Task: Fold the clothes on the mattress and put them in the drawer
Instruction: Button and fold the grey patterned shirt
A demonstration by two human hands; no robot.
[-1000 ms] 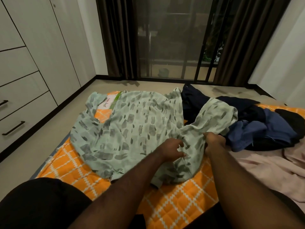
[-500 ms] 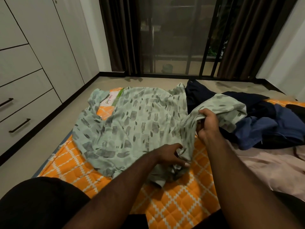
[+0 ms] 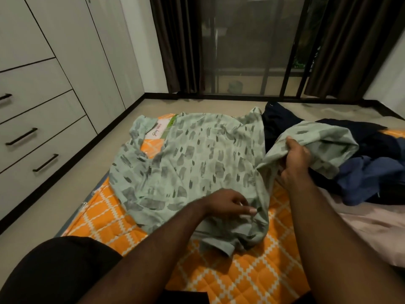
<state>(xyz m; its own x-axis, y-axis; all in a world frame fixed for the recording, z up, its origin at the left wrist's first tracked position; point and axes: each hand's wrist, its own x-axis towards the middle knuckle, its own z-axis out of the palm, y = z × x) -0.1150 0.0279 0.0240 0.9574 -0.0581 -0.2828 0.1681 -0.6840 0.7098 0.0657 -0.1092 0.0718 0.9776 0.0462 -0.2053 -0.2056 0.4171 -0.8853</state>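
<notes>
A pale green shirt with grey brush marks (image 3: 197,159) lies spread over the orange quilted mattress (image 3: 230,277). My left hand (image 3: 230,205) pinches the shirt's fabric near its lower right edge. My right hand (image 3: 295,159) grips a raised part of the same shirt and holds it above the mattress on the right. A heap of dark navy and blue clothes (image 3: 368,172) lies behind and right of that hand. The drawers (image 3: 41,137) with black handles stand shut at the left.
A pale pink cloth (image 3: 372,227) covers the mattress at the right. Bare beige floor (image 3: 72,191) runs between the mattress and the drawer unit. Dark curtains and a glass door (image 3: 252,47) stand at the back. My dark-clad knee (image 3: 57,270) is at the lower left.
My right hand has lifted its part of the shirt up and away from me, further to the right. My left hand has stayed on the shirt's lower edge.
</notes>
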